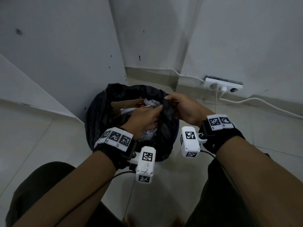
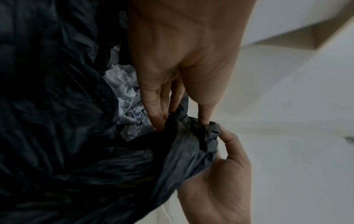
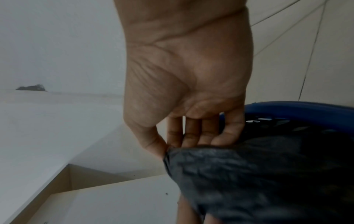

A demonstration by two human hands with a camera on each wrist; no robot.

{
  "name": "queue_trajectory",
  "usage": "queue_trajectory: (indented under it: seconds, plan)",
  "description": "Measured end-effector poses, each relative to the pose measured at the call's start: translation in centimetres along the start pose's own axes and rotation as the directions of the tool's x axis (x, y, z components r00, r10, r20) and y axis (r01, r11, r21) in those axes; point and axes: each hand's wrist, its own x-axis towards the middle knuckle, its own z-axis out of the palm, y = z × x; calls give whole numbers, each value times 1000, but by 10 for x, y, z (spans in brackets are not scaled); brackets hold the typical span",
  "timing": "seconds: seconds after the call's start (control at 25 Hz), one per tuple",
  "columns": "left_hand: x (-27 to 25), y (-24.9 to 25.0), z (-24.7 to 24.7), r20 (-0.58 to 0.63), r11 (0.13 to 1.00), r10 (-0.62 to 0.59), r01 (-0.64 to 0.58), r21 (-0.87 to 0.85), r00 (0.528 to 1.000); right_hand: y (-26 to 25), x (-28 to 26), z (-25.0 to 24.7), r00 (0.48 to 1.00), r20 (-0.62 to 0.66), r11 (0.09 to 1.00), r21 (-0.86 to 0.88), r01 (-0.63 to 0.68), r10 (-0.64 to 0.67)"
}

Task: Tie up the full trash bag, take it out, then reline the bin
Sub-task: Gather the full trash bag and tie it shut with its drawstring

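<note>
Tiled floor is carrying the blue bin, whose thin, slippery black trash bag both hands are pinching at its gathered two o'clock rim, left hand and right hand fingers clamped on soft film that is best gripped bunched.

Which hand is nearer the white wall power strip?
Right. The right hand grips the black plastic trash bag on the white power strip side; the left hand is farther.

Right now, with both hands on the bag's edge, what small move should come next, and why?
Probably gather the far rim next. The left hand and right hand pinch one bunch of the black trash bag, but the mouth gapes, with crumpled paper showing inside the blue bin.
</note>
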Motion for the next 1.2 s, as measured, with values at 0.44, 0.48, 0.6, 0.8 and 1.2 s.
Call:
queue_trajectory:
  seconds: [0.44, 0.48, 0.6, 0.8, 1.2]
  plan:
    - [-1, -5, -33, 102, 977, 82, -100, 190, 991, -2, 55, 4, 922, -310, 871, -488, 56, -233]
    - [5, 0, -40, 55, 950, 143, -153, 273, 988, 1, 56, 5, 905, -322, 847, -526, 73, -278]
    - [39, 27, -66, -118, 703, 540, -370, 608, 833, 3, 65, 10, 855, -382, 796, -602, 57, -350]
    - [90, 47, -105, -95, 318, 741, -224, 921, 664, -3, 85, 18, 862, -395, 737, -674, -37, -318]
    - [107, 50, -120, -184, 170, 632, 97, 981, 753, -5, 73, 18, 892, -356, 960, -100, 260, -278]
